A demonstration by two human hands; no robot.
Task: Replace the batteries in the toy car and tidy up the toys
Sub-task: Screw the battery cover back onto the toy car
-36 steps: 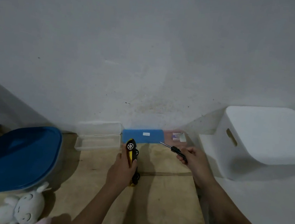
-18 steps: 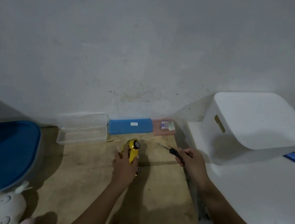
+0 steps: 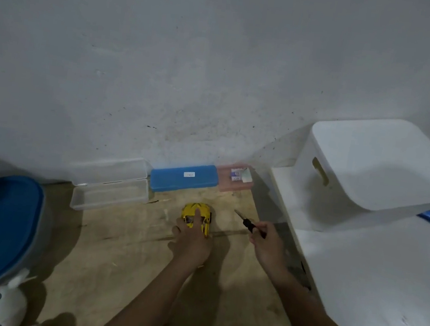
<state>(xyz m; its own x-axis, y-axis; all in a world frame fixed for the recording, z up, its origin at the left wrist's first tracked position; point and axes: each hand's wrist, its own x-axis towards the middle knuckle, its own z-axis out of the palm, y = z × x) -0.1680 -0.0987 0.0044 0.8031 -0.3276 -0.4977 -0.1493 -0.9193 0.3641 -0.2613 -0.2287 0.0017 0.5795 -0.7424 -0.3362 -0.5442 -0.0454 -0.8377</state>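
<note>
On the wooden board (image 3: 120, 265), close to the wall, the yellow toy car (image 3: 198, 216) is pressed roof-up under the left hand (image 3: 192, 241), whose fingers are closed over its roof. A screwdriver (image 3: 248, 224) is gripped in the closed right hand (image 3: 266, 246), its tip raised just right of the car and not touching it. The battery step appears to be in hand; whether the cover has been opened cannot be told, since the underside is hidden. If it has not, the car would need to be turned over so the tip can be set squarely into the screw. Open board is left in front of the hands. The board's right edge, beside the white shelf (image 3: 373, 277), lies near the right wrist; a clear tray (image 3: 109, 198) and blue case (image 3: 185, 178) line the wall.
</note>
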